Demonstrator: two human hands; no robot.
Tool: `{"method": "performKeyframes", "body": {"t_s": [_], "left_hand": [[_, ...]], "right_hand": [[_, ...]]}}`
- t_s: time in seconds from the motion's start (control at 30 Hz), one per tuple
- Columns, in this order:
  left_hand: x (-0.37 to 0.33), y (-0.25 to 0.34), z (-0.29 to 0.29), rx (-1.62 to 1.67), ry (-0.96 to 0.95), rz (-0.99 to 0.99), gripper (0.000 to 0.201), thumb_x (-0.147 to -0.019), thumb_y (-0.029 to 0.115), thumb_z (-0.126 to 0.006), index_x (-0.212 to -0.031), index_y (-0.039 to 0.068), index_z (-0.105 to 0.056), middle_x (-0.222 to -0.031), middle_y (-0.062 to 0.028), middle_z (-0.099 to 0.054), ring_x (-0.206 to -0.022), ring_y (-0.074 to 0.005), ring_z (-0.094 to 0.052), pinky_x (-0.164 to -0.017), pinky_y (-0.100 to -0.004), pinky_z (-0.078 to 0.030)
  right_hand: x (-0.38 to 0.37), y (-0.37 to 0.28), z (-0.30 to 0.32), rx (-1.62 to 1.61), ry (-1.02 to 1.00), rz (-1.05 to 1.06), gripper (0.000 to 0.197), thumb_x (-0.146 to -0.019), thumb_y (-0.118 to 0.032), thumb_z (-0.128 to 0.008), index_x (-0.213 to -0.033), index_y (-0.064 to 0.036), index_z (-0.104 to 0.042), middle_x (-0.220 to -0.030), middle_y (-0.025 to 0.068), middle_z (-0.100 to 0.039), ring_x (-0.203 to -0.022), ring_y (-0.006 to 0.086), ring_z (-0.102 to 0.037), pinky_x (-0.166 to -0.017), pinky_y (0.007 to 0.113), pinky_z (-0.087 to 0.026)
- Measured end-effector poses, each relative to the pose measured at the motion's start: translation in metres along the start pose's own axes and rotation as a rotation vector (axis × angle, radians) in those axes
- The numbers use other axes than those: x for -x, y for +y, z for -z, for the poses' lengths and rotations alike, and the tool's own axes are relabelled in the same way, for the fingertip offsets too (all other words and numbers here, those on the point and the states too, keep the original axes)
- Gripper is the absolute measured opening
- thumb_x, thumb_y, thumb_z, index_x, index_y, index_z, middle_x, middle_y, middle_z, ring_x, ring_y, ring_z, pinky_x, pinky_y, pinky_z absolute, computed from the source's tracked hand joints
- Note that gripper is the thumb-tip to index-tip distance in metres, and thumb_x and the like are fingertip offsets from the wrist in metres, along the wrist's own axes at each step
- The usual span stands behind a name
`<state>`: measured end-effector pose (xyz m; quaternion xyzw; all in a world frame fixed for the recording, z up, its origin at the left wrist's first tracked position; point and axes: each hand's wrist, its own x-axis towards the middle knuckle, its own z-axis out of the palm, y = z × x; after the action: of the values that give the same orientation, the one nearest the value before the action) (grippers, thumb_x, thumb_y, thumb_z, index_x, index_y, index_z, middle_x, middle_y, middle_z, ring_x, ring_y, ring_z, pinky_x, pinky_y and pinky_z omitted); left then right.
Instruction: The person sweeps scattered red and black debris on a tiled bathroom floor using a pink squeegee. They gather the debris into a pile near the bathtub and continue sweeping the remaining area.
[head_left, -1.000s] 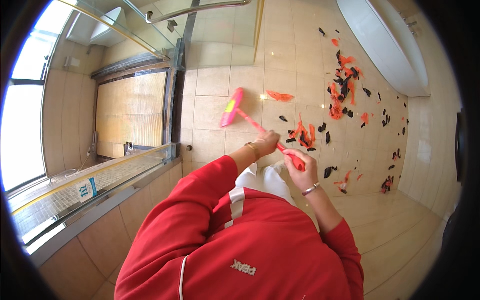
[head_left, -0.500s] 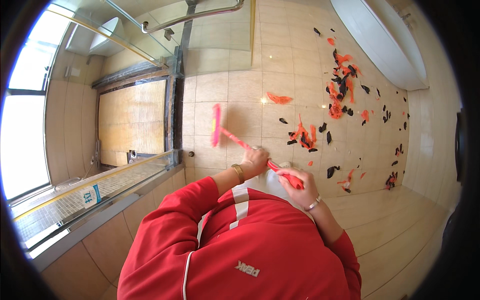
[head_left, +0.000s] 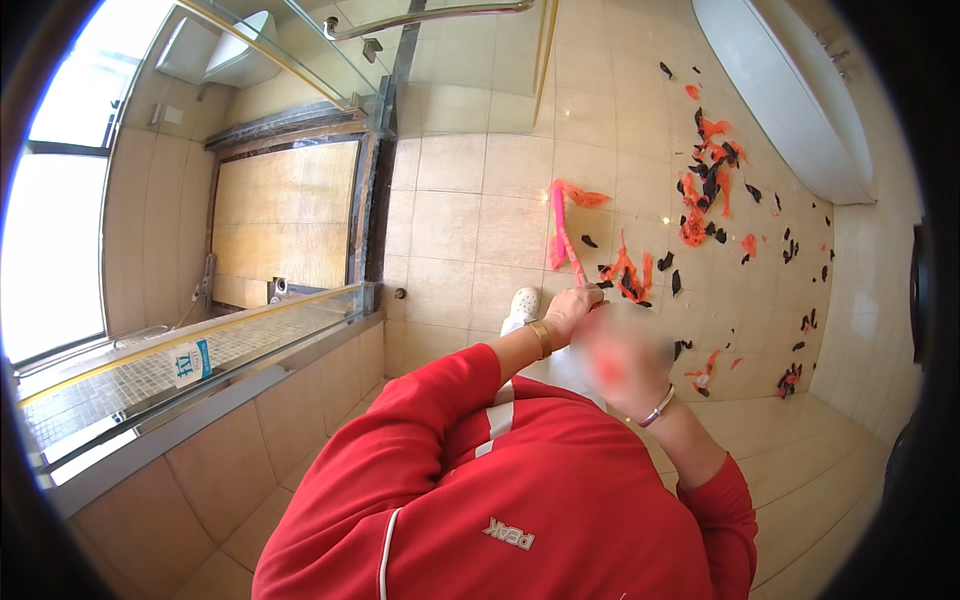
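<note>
A broom [head_left: 559, 215] with a narrow pink head and a red handle stands on the tiled floor, its head up against an orange scrap [head_left: 588, 197]. My left hand [head_left: 570, 310] is closed round the middle of the handle. Higher up the handle, toward my body, my right hand [head_left: 645, 385] grips the broom near its top end; a blurred patch covers its fingers. Just right of the broom head lie a small black scrap [head_left: 589, 241] and a clump of orange and black scraps [head_left: 627, 275].
More orange and black scraps [head_left: 712, 175] lie scattered toward the white bathtub [head_left: 790, 110] at the far right. A glass panel with a metal bar [head_left: 440, 20] juts in at the top. On the left is a low tiled wall [head_left: 270, 400] with glass above. My shoe [head_left: 524, 303] is beside my left hand.
The broom head has moved right, from bare tiles to the orange scrap. Both hands have moved right with the handle, and the view has shifted slightly.
</note>
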<state>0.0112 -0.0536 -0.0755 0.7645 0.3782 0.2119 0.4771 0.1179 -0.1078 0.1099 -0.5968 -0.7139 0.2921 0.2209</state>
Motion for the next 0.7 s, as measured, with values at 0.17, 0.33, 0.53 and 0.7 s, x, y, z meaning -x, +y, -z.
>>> {"method": "performKeyframes", "body": {"t_s": [0.17,0.33,0.53,0.7], "left_hand": [[0.008,0.028,0.04,-0.112,-0.05,0.009,0.021,-0.087,0.023,-0.059,-0.076,0.005,-0.058,-0.081,-0.0149,-0.062,-0.074,-0.0363,-0.063,-0.065,-0.0455,-0.05],[0.035,-0.023,0.065,-0.503,-0.23,0.142,0.011,-0.084,0.017,-0.057,-0.084,0.01,-0.065,-0.09,-0.0118,-0.066,-0.083,-0.0291,-0.066,-0.072,-0.0413,-0.052],[0.089,-0.154,0.067,-0.681,-0.389,0.482,0.016,-0.087,0.019,-0.056,-0.087,0.007,-0.067,-0.095,-0.015,-0.067,-0.09,-0.0305,-0.067,-0.077,-0.0404,-0.053],[0.097,-0.158,0.04,-0.49,-0.19,0.356,0.018,-0.088,0.021,-0.057,-0.082,0.005,-0.065,-0.089,-0.016,-0.066,-0.087,-0.032,-0.065,-0.078,-0.0421,-0.051]], "right_hand": [[-0.002,-0.028,0.025,-0.117,0.027,-0.02,0.017,-0.076,-0.005,-0.068,-0.094,-0.0075,-0.066,-0.072,0.0125,-0.062,-0.065,0.0298,-0.062,-0.057,0.038,-0.049],[-0.005,0.02,-0.025,-0.345,0.05,0.032,0.02,-0.079,-0.009,-0.07,-0.099,-0.0079,-0.067,-0.078,0.0127,-0.066,-0.065,0.0236,-0.064,-0.061,0.033,-0.049],[-0.007,0.074,-0.164,-0.627,-0.326,-0.307,0.035,-0.087,-0.028,-0.069,-0.118,-0.0126,-0.064,-0.085,0.0079,-0.068,-0.079,0.0186,-0.065,-0.072,0.031,-0.05],[-0.012,0.051,-0.131,-0.483,-0.271,-0.196,0.031,-0.085,-0.024,-0.068,-0.114,-0.0131,-0.064,-0.088,0.0138,-0.067,-0.076,0.0278,-0.064,-0.07,0.035,-0.051]]}}
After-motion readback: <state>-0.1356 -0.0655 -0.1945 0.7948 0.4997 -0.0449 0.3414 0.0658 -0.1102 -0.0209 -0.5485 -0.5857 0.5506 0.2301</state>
